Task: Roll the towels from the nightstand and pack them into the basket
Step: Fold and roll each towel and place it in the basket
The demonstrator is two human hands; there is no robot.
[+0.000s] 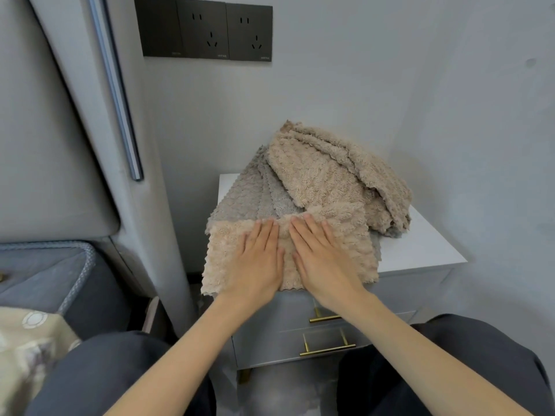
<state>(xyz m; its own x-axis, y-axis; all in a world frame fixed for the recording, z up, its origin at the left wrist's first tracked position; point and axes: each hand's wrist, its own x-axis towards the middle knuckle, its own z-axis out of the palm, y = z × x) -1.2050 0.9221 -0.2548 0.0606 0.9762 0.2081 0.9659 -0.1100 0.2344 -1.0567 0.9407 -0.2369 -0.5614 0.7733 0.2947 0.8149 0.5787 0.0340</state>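
Observation:
A beige fluffy towel (223,256) lies flat on the front of the white nightstand top (420,247), its near edge hanging over the front. My left hand (259,261) and my right hand (322,259) press on it side by side, fingers straight. Behind it lies a grey towel (243,202), partly covered. A heap of beige towels (330,172) is piled at the back of the nightstand. No basket is in view.
The nightstand has two grey drawers with gold handles (327,349). A padded grey headboard (75,145) and the bed (39,283) stand to the left. Wall sockets (207,31) sit above. My knees (99,376) are at the bottom.

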